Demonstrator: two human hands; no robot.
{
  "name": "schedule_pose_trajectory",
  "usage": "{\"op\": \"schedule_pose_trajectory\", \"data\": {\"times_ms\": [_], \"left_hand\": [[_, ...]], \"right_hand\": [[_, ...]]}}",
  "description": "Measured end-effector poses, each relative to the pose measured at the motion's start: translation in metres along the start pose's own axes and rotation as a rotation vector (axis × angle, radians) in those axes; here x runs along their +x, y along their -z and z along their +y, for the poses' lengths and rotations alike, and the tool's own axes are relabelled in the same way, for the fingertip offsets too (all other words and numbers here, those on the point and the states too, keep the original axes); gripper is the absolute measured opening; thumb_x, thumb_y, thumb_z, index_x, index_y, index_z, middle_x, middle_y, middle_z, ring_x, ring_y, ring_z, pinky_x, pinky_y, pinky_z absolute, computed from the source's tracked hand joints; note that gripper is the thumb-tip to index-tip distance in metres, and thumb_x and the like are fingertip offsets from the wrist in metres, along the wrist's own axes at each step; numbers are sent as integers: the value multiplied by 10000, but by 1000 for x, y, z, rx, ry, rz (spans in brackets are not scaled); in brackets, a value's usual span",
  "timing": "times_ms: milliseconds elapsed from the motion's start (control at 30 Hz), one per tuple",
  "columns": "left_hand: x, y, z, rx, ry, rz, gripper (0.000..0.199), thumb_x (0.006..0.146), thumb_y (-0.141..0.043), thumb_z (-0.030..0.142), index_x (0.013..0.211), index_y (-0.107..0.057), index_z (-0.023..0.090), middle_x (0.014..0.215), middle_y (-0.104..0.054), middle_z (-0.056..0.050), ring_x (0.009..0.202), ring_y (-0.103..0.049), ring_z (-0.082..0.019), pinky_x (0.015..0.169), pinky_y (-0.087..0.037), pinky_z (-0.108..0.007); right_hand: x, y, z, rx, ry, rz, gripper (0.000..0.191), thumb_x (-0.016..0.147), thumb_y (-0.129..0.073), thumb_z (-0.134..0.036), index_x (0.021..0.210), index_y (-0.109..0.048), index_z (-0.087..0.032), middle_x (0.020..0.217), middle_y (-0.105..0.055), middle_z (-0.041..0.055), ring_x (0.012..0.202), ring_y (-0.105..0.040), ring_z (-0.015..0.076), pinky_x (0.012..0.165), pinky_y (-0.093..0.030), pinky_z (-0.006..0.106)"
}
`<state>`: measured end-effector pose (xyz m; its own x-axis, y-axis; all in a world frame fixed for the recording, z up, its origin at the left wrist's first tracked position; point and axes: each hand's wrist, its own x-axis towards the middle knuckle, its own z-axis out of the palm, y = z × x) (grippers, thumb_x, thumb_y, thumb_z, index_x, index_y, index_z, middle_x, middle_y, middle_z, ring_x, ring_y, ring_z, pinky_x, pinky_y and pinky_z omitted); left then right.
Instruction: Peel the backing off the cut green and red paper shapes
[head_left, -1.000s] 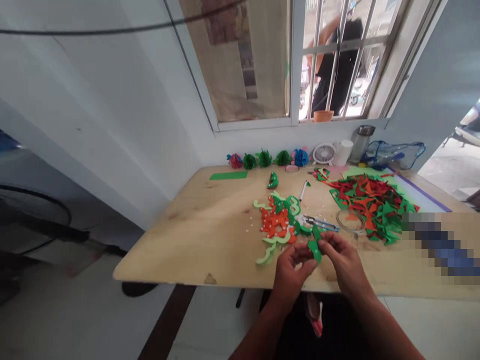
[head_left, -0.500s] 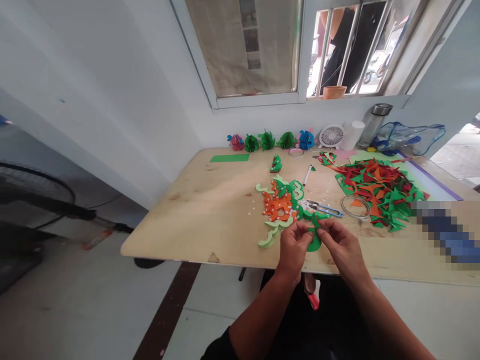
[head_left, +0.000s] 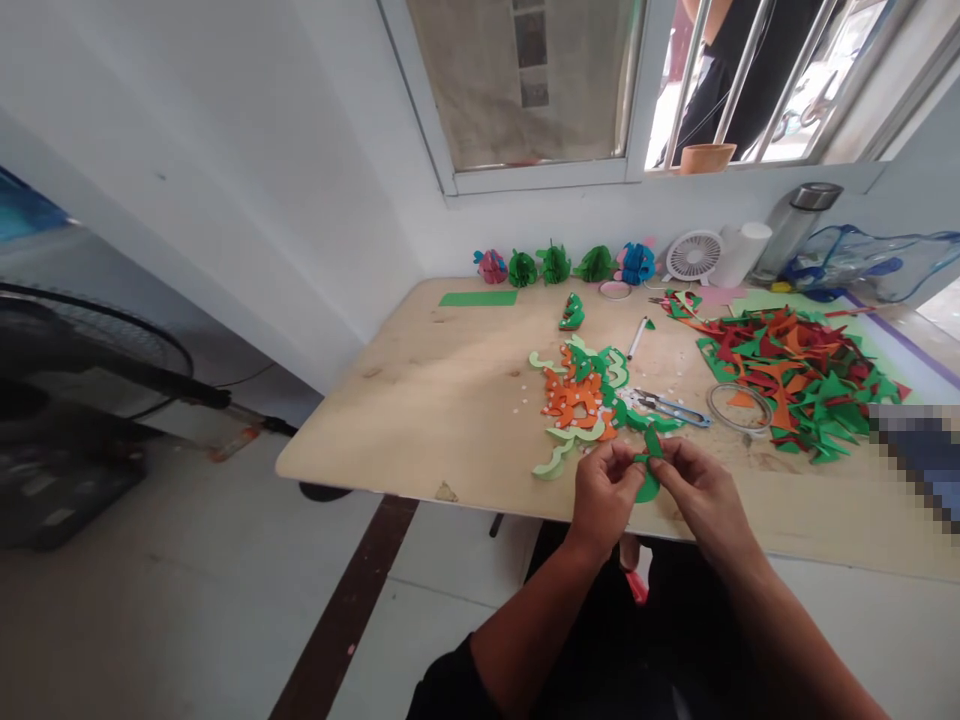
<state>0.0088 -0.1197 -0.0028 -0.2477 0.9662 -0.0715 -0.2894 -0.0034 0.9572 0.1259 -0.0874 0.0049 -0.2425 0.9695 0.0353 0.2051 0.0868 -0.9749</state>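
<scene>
A green paper cut-out (head_left: 647, 488) is pinched between both hands just above the table's front edge. My left hand (head_left: 606, 495) has thumb and fingers closed on its left side. From the right, my right hand (head_left: 701, 490) grips the same piece with thumb and fingertips; the fingers partly hide its shape. Beyond the hands lies a cluster of orange paper cut-outs (head_left: 574, 400) dotted with small white squares, among light green paper strips (head_left: 559, 460) and darker green ones. Blue-handled snips (head_left: 675, 408) rest right of the cluster, near a roll of clear tape (head_left: 739, 407).
A heap of red, orange and green paper scraps (head_left: 810, 370) covers the table's right side. Folded paper figures (head_left: 555, 264), a small white fan (head_left: 694, 257) and a glass bottle (head_left: 795, 230) line the wall. A pen (head_left: 637, 338) and a green paper strip (head_left: 478, 299) lie farther back.
The camera view has turned slightly, so the scene sits a little farther right and higher. Both hands still pinch the green paper cut-out, in nearly the same pose.
</scene>
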Motion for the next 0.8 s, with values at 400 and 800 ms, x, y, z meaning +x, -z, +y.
{"op": "schedule_pose_trajectory", "data": {"times_ms": [400,800], "left_hand": [[47,47,17,1060,-330,34,87,760,-584,182,817,-649,194,858,-689,-47,845,-610,-188,788,-463,-316],[87,11,4,1337,-255,-102,63,687,-615,153,718,-661,181,811,-672,-103,894,-587,-284,790,-401,-377]], "right_hand": [[4,12,2,363,-182,127,195,664,-729,-359,737,-648,-198,677,-593,-15,626,-508,124,575,-408,218],[2,19,3,303,-145,137,257,669,-717,-421,756,-642,-191,690,-623,7,631,-549,157,586,-445,260]]}}
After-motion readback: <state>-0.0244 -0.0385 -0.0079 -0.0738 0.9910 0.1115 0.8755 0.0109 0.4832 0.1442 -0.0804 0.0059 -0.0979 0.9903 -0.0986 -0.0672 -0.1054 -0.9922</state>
